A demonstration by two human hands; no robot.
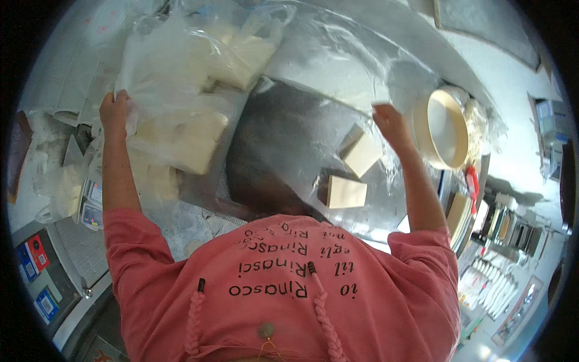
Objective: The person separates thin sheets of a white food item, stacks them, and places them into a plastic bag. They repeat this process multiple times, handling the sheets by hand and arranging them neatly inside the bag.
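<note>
My left hand point(114, 111) grips the edge of a clear plastic bag point(158, 68) at the left. Beneath the plastic lie stacks of pale, flat sheets, possibly dough; one stack point(199, 140) is nearer me and another point(244, 56) farther off. My right hand point(391, 122) hovers over the right of the metal worktop point(276, 145), its fingers curled. Whether it holds anything is hidden by blur and angle. Two cream-coloured blocks, an angled one point(363, 154) and a nearer one point(347, 192), rest on the worktop just left of my right forearm.
A round sieve point(420, 131) with a pale rim stands on its side at the right, beside a heap of pale strands point(476, 131). A red-handled tool point(472, 185) lies nearby. White powder point(334, 59) coats the far worktop. Printed cards point(92, 206) are at the left.
</note>
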